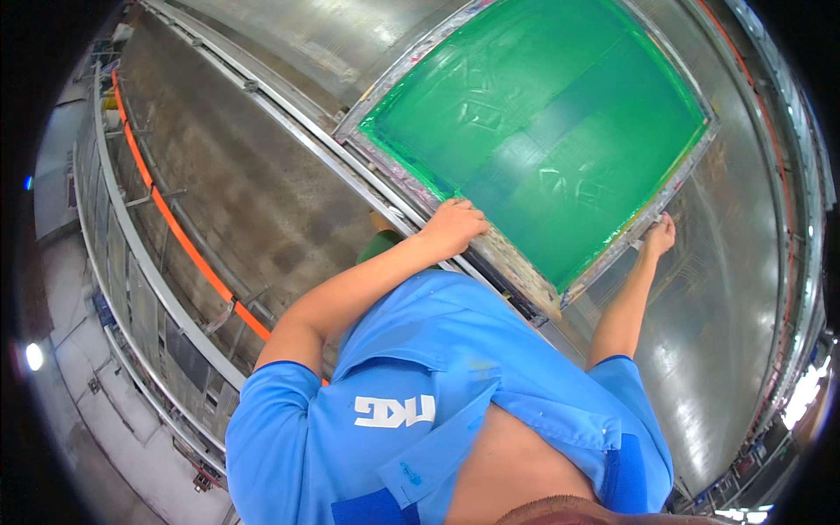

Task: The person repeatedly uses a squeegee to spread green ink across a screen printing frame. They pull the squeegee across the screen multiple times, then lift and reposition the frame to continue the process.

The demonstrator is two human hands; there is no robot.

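A large screen printing frame (514,265) with shiny green mesh (534,131) lies in front of me, set at a slant. Its border is worn and stained. My left hand (452,227) is closed over the near-left edge of that border, fingers curled onto it. On the right side, my right hand (661,234) is closed at the frame's outer edge, its fingertips partly hidden. Both forearms reach out from blue sleeves, and the frame spans the space between the hands.
Beneath the frame stretches a long grey metal table (700,289). A metal rail (297,122) runs diagonally past my left forearm. Beyond it lies a brownish flat surface (201,149), bordered by an orange strip (166,210). Another orange line (770,131) follows the far right edge.
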